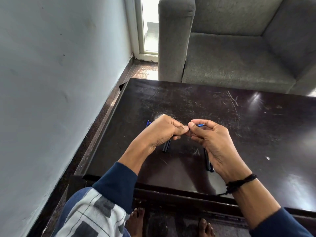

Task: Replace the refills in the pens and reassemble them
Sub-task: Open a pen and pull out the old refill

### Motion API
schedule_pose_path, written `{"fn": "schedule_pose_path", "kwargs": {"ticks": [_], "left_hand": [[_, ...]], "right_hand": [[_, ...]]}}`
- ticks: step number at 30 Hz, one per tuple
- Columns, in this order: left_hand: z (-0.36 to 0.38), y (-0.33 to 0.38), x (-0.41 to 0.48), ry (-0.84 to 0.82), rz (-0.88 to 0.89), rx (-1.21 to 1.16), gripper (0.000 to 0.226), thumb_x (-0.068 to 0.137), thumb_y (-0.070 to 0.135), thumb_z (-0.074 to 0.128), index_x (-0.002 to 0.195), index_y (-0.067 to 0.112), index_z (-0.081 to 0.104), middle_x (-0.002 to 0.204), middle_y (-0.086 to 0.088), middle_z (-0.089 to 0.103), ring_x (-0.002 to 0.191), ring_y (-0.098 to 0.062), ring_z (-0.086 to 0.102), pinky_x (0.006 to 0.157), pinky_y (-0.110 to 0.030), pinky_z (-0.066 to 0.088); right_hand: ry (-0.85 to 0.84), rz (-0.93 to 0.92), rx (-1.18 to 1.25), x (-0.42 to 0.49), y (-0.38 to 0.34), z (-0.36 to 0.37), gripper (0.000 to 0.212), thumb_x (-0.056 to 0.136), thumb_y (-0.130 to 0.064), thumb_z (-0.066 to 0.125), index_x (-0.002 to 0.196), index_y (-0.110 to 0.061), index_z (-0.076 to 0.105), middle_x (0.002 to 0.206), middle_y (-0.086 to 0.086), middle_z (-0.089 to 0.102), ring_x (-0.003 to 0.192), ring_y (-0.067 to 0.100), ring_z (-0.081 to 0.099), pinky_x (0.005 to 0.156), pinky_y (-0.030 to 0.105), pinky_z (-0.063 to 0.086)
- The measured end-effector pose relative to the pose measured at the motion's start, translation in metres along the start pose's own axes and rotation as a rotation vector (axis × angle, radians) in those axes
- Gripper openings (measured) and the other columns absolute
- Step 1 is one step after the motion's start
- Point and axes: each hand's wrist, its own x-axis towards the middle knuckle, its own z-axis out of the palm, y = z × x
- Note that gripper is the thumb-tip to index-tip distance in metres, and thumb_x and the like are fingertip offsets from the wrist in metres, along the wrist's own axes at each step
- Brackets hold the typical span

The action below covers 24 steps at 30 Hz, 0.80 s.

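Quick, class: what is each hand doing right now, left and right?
Left hand: fingers curled in a pinch; what it holds is hidden.
Right hand: pinching a blue pen part between thumb and forefinger.

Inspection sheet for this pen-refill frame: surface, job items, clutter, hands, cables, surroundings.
Surface: dark table, scratched and scuffed, glare at right.
Job's things: blue pen part pinched in the right hand; black barrels on the table by the left hand; more black barrels partly under the right hand; blue tips behind the left hand.
Clutter: small white speck at right.
Grippers: left hand curled, thumb tip meeting right thumb, its hold hidden; right hand pinching.
Cables: nothing seen.
Surroundings: grey sofa beyond the table, pale wall at left, bare feet below.
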Motion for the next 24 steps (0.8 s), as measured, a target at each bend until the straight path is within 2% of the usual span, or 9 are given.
{"fn": "schedule_pose_path", "kwargs": {"ticks": [2, 5, 8, 11, 13, 16, 18, 21, 24], "left_hand": [[0.0003, -0.0008, 0.0006, -0.004, -0.001, -0.008, 0.035, 0.1, 0.025, 0.062, 0.095, -0.007, 0.074, 0.05, 0.009, 0.048, 0.049, 0.006, 0.047, 0.067, -0.016, 0.037], [-0.0001, -0.0016, 0.0015, -0.002, -0.007, -0.019, 0.034, 0.099, 0.023, 0.063, 0.095, -0.009, 0.074, 0.052, 0.008, 0.05, 0.049, 0.007, 0.049, 0.066, -0.015, 0.037], [-0.0007, -0.0005, 0.0009, -0.004, -0.009, -0.014, 0.035, 0.1, 0.023, 0.062, 0.097, -0.009, 0.074, 0.048, 0.011, 0.048, 0.048, 0.006, 0.048, 0.063, -0.013, 0.037], [-0.0005, 0.0001, 0.0004, -0.002, -0.01, -0.032, 0.029, 0.099, 0.023, 0.064, 0.097, -0.002, 0.077, 0.046, 0.011, 0.047, 0.047, 0.006, 0.048, 0.065, -0.015, 0.036], [0.0009, 0.0004, -0.0001, -0.002, -0.009, -0.031, 0.027, 0.098, 0.022, 0.065, 0.097, -0.002, 0.077, 0.046, 0.01, 0.048, 0.047, 0.008, 0.05, 0.072, -0.017, 0.036], [0.0006, 0.0015, -0.0005, -0.003, -0.003, -0.033, 0.025, 0.098, 0.021, 0.065, 0.097, 0.0, 0.078, 0.051, 0.005, 0.047, 0.046, 0.009, 0.05, 0.076, -0.018, 0.036], [-0.0007, 0.0018, -0.0005, -0.002, -0.006, -0.033, 0.025, 0.099, 0.021, 0.064, 0.097, 0.001, 0.079, 0.051, 0.006, 0.049, 0.048, 0.01, 0.052, 0.081, -0.02, 0.036], [-0.0014, 0.0018, -0.0006, 0.0, -0.016, -0.027, 0.028, 0.099, 0.023, 0.064, 0.096, -0.002, 0.078, 0.047, 0.011, 0.05, 0.047, 0.009, 0.051, 0.08, -0.022, 0.035], [-0.0007, 0.002, -0.0009, 0.0, -0.009, -0.031, 0.024, 0.098, 0.022, 0.065, 0.095, 0.002, 0.079, 0.051, 0.005, 0.048, 0.047, 0.007, 0.049, 0.08, -0.019, 0.038]], "right_hand": [[0.004, -0.001, -0.004, -0.0003, 0.0002, 0.0002, 0.017, 0.087, -0.005, 0.076, 0.103, -0.005, 0.072, 0.083, 0.008, 0.076, 0.085, 0.023, 0.074, 0.08, 0.03, 0.056], [-0.025, 0.002, 0.016, 0.0, -0.0002, -0.0006, 0.019, 0.086, 0.004, 0.073, 0.102, -0.006, 0.072, 0.08, 0.008, 0.074, 0.08, 0.023, 0.073, 0.086, 0.035, 0.055], [-0.035, 0.004, 0.034, 0.0014, -0.0001, -0.0017, 0.02, 0.085, -0.001, 0.075, 0.103, -0.008, 0.072, 0.083, 0.008, 0.075, 0.084, 0.024, 0.073, 0.088, 0.034, 0.056], [0.005, -0.036, -0.026, 0.0028, 0.0016, -0.0009, 0.015, 0.085, -0.017, 0.079, 0.096, -0.009, 0.074, 0.079, 0.005, 0.075, 0.076, 0.014, 0.072, 0.075, 0.024, 0.057], [0.029, -0.07, -0.079, 0.0028, 0.0028, -0.0007, 0.009, 0.088, -0.013, 0.076, 0.094, -0.007, 0.073, 0.071, 0.002, 0.074, 0.069, 0.009, 0.071, 0.068, 0.019, 0.056], [0.016, -0.075, -0.071, 0.0022, 0.0025, -0.0017, 0.013, 0.087, -0.002, 0.076, 0.099, -0.008, 0.075, 0.079, 0.007, 0.076, 0.082, 0.024, 0.073, 0.084, 0.035, 0.059], [0.001, -0.07, -0.059, 0.0023, 0.0009, -0.0017, 0.018, 0.086, 0.0, 0.076, 0.101, -0.01, 0.075, 0.084, 0.008, 0.076, 0.086, 0.026, 0.072, 0.091, 0.041, 0.057], [0.024, -0.064, -0.055, 0.0057, 0.0018, -0.0015, 0.012, 0.087, -0.011, 0.078, 0.098, -0.012, 0.076, 0.089, 0.004, 0.075, 0.087, 0.02, 0.071, 0.08, 0.028, 0.057], [0.051, -0.056, -0.058, 0.0066, 0.0031, -0.0017, 0.006, 0.09, -0.016, 0.076, 0.093, -0.011, 0.075, 0.088, 0.008, 0.074, 0.082, 0.021, 0.071, 0.07, 0.022, 0.056]]}}
